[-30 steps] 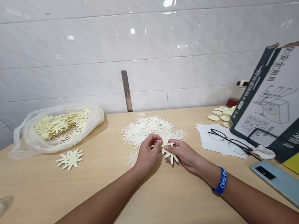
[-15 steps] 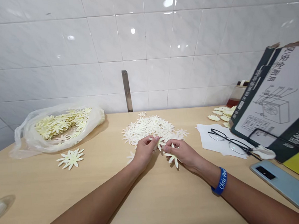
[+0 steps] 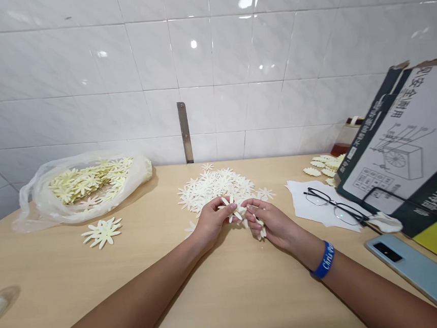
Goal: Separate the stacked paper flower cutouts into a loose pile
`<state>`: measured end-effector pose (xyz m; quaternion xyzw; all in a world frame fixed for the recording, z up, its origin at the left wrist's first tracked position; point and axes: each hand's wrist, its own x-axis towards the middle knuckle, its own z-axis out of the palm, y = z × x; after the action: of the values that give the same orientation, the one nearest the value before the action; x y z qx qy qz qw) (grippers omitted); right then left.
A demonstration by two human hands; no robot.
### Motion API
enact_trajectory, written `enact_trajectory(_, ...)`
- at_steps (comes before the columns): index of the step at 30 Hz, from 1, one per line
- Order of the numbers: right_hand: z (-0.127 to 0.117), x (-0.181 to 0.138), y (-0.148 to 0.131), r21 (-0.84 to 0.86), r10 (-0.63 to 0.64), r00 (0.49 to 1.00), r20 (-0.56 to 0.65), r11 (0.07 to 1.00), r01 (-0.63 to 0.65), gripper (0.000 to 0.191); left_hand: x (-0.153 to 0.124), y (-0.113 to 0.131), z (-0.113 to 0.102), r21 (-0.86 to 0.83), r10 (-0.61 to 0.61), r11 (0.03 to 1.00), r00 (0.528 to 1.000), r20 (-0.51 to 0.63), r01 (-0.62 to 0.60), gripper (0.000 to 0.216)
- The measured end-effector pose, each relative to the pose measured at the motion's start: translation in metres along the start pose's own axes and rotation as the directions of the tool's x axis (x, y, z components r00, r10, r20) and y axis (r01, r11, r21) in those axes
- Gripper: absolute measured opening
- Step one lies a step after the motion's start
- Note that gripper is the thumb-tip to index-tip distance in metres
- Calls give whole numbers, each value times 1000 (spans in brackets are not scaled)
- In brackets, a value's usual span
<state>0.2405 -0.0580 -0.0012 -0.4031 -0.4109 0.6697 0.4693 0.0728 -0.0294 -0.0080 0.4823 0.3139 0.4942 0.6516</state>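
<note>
My left hand [image 3: 213, 221] is closed, pinching a pale flower cutout [image 3: 231, 210] between thumb and fingers. Close on its right, my right hand [image 3: 268, 220] is also closed, its thumb and forefinger at the left hand's cutout. Another pale flower cutout [image 3: 262, 229] is tucked in the right palm, mostly covered by the fingers. Just behind both hands lies a heap of white flower cutouts [image 3: 220, 187]. A few looser pieces lie around its edge. Left of the hands, a small stack of yellowish flower cutouts [image 3: 102, 233] rests on the table [image 3: 230, 295].
At the left stands an open plastic bag [image 3: 139, 178] of yellowish flower cutouts. To the right are scalloped cutouts [image 3: 313, 172], white paper [image 3: 302, 205] under eyeglasses [image 3: 339, 206], a phone [image 3: 420, 279] and a leaning printed box [image 3: 401, 148]. A tiled wall [image 3: 232, 55] bounds the back.
My right fingers have curled around the flower cutout that hung spread from them, and the hand has turned inward. The cutout in my left hand now faces up more.
</note>
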Motion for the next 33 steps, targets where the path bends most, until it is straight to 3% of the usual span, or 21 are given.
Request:
enact_trajectory(5,7,-2,-1,-222,-56,998,-23,974,50,36,-2,0,2,43,-14,999,1000,15,14,33)
enact_trajectory(11,5,0,-1,-238,-141,989,-48,963,126,34,-3,3,2,33,-20,999,1000,-19,21,53)
enact_trajectory(15,4,-1,-2,-230,-169,981,-90,962,145,33,-4,4,3,25,-29,999,998,55,28,30)
enact_trajectory(18,4,0,1,-252,-169,981,-98,957,140,32,-5,3,3,69,-26,997,991,132,17,32)
enact_trajectory(28,8,2,4,-367,-209,976,-57,914,174,35,-4,2,2,210,-16,977,997,-73,31,32)
enact_trajectory(33,4,5,6,-441,-293,954,-70,866,234,35,-5,4,5,195,-18,980,997,-72,31,31)
